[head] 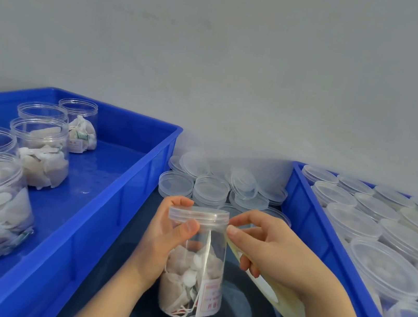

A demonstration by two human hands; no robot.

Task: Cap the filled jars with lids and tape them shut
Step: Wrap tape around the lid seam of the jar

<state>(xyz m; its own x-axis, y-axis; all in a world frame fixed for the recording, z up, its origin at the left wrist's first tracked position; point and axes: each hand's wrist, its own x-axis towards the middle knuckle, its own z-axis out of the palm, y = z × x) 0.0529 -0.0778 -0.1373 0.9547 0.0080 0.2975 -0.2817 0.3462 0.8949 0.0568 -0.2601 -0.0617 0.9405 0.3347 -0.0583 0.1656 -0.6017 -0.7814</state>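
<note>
At lower centre, the left hand [166,236] curls its fingers [187,230] round the capped jar [191,281] just under its lid [198,215]. The right hand [272,253] carries a tape roll [281,301], thumb and forefinger pinching tape at the lid's right edge. Just behind lie loose lids [211,189].

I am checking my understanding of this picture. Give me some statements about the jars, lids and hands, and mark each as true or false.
1. The held jar has a lid on it. True.
2. The right hand holds scissors. False: it holds a tape roll.
3. The jars in the left tray are capped. False: they are open.
4. Loose lids lie between the left tray and the right tray. True.
5. The left hand rests empty. False: it grips the held jar.
</note>
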